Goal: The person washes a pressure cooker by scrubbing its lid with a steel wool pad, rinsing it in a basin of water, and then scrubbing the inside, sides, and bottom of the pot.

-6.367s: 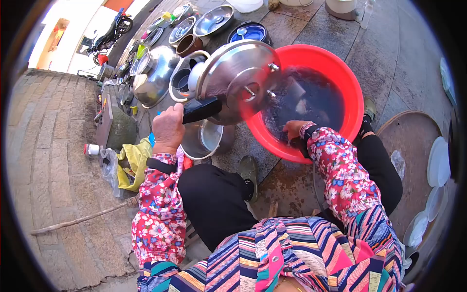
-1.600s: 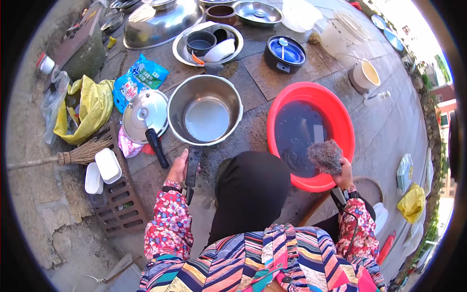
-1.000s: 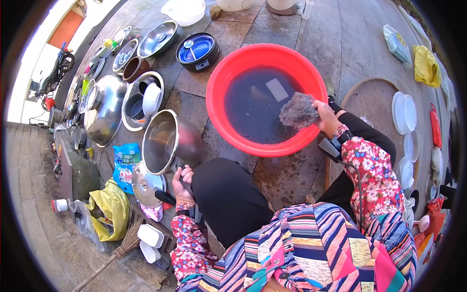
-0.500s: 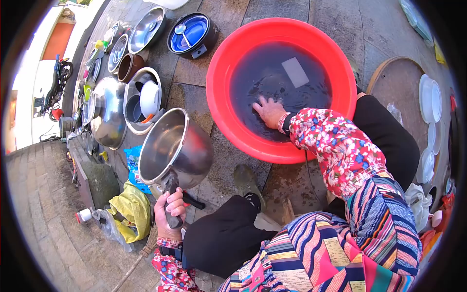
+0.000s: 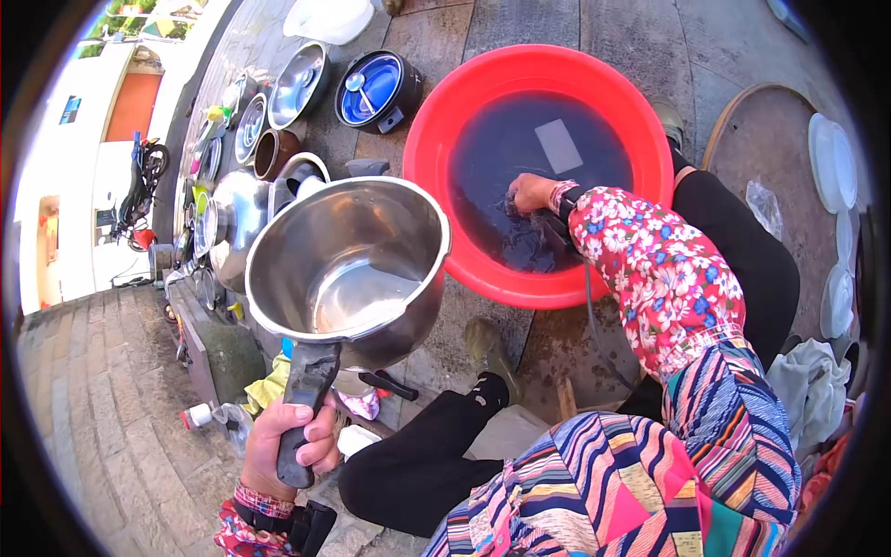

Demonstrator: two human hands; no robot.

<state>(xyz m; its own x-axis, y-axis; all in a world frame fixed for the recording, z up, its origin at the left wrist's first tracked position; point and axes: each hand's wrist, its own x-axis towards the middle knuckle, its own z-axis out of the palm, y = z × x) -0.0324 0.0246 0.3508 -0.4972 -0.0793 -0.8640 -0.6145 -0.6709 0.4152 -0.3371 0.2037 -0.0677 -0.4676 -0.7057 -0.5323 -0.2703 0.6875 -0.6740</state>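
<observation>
My left hand (image 5: 290,444) is wrapped round the black handle of a steel pot (image 5: 357,269), which is held up and tilted so that its inside faces me. A little clear liquid seems to lie on the pot's bottom. To the right stands a red basin (image 5: 429,139) with dark water. My right hand (image 5: 531,193) reaches into this water, its fingers bent and partly under the surface; whatever they hold is hidden. A pale rectangular patch (image 5: 559,147) shows in the water beyond that hand.
A black pot with blue inside (image 5: 376,88), steel bowls (image 5: 297,84) and a brown pot (image 5: 273,153) stand beyond the raised pot. A round board (image 5: 775,176) with white lids (image 5: 832,162) lies at right. A motorbike (image 5: 139,190) is far left.
The steel pot has been gripped by its handle and raised towards me. The grey scouring clump seen earlier in my right hand is out of sight; that hand has gone into the water and its fingers have bent.
</observation>
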